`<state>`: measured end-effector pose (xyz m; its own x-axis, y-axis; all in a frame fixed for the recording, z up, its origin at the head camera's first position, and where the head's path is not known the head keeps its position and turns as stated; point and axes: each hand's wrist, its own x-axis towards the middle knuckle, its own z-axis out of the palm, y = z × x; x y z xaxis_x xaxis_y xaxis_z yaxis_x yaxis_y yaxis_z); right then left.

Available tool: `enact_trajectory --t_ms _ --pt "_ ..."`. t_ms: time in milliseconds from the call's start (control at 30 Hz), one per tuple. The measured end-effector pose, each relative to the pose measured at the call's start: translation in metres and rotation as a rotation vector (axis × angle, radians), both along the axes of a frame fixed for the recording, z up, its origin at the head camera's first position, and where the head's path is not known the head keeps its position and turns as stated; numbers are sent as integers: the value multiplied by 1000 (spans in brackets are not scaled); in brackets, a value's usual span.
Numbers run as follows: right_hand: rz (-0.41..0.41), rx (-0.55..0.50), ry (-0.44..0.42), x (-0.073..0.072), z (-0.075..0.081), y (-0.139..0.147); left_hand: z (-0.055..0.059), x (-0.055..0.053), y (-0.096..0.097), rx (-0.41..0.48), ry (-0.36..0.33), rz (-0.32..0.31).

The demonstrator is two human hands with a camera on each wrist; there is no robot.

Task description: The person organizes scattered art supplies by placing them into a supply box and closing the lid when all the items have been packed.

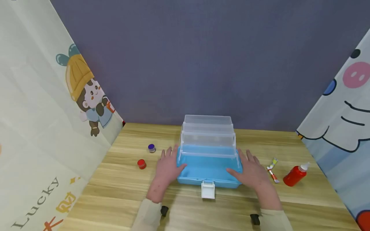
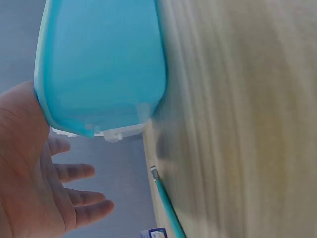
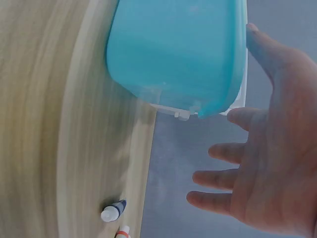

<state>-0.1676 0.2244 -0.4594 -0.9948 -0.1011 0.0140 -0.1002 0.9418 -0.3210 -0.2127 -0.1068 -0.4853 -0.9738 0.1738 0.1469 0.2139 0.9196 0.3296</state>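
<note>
A light blue storage box (image 1: 206, 166) stands on the table with its clear folding tiers (image 1: 208, 131) raised at the back. Its white latch (image 1: 208, 190) hangs down in front. My left hand (image 1: 168, 167) is at the left side of the box, thumb over the rim and the other fingers spread. On the opposite side is my right hand (image 1: 254, 171), its thumb at the rim and its fingers extended. Both wrist views show the fingers straight beside the blue wall, not curled round it. Nothing shows inside the base.
Left of the box lie a purple-lidded jar (image 1: 151, 148) and a red jar (image 1: 141, 164). A teal-handled brush (image 2: 168, 206) shows in the left wrist view. To the right are a yellow-green tube (image 1: 274, 163), a red-and-white tube (image 1: 273, 175) and a red bottle (image 1: 295, 175) with a white nozzle.
</note>
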Motion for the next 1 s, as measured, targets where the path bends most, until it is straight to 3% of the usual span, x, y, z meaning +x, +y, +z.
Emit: enact_trajectory --t_ms 200,433,1000 --pt "-12 10 4 7 -4 7 -9 -2 1 87 -23 -23" --pt "-12 -15 30 16 -4 13 -8 1 3 316 -61 -6" --pt "-25 -38 57 38 1 12 -16 1 -1 504 -106 40"
